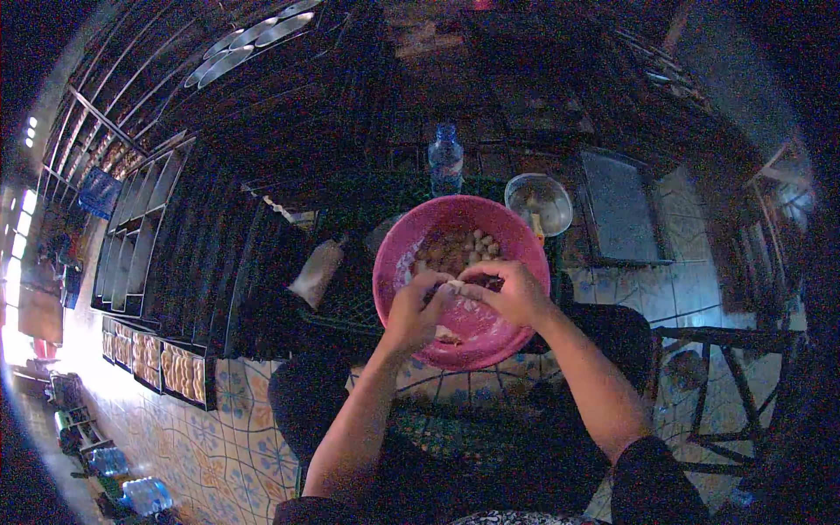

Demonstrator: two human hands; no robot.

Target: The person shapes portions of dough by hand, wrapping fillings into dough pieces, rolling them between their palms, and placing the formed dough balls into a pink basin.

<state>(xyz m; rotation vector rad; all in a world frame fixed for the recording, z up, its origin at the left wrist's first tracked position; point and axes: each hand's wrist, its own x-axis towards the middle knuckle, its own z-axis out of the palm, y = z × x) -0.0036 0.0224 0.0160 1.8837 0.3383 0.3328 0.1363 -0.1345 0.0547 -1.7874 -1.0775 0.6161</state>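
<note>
A pink plastic basin (391, 328) stands in front of me, its inside dusted with white powder. Toward its far side lie brown crumbly lumps (442, 254) and several small pale balls (483, 245). Over the middle of the basin, my left hand (413, 313) and my right hand (516, 293) meet with fingertips closed on a small pale piece of dough (456, 285). Both thumbs and index fingers pinch it from either side. Part of the dough is hidden by the fingers. More whitish bits (448, 336) rest at the basin's near side.
Behind the basin is a blue-tinted plastic bottle (446, 162). A metal bowl (551, 197) with a yellow-handled tool is at the right rim. A plastic bag (317, 273) lies left. Trays of bread (182, 372) sit on the left, and a metal tray (623, 206) on the right.
</note>
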